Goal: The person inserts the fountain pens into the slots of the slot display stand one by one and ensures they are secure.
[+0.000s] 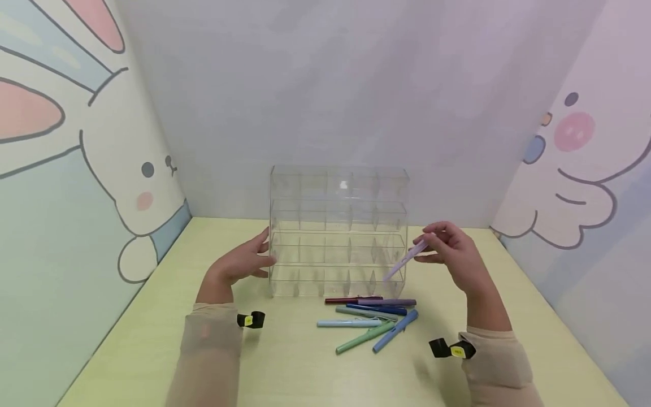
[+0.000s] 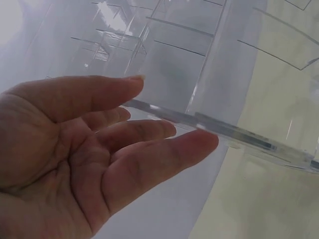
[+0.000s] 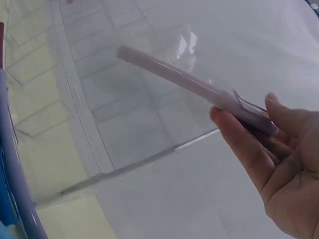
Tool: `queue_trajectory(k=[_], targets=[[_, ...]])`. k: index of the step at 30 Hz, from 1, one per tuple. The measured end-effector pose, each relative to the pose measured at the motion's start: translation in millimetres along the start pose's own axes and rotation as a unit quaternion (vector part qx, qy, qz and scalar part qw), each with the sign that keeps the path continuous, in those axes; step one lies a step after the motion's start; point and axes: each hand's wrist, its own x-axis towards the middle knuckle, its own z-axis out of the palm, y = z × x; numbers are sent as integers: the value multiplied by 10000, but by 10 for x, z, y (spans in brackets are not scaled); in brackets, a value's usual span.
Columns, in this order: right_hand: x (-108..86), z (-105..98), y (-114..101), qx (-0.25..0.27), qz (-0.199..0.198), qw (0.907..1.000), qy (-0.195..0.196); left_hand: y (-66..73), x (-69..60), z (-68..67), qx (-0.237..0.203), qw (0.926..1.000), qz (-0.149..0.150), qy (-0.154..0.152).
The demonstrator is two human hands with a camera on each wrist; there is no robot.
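Observation:
A clear acrylic organizer with rows of small compartments stands upright on the table. At its left side, my left hand touches the side wall with fairly straight fingers; the left wrist view shows the thumb near the wall's edge. My right hand pinches a light purple pen by its clip end, beside the organizer's right side. The pen slants down to the left, its other end in front of the lower right compartments. In the right wrist view the pen lies between thumb and fingers.
Several pens lie before the organizer: dark red, purple, dark blue, grey-green, light blue, green and blue. Printed walls enclose the pale yellow table.

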Motion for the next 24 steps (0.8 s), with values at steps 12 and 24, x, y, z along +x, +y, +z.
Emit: queue_trajectory(k=[12, 24], targets=[[439, 245, -302, 450, -404, 9932, 997, 5, 5, 1, 47, 10000, 53, 7], [1127, 318, -737, 517, -370, 9948, 801, -25, 8, 13, -81, 9998, 188, -61]])
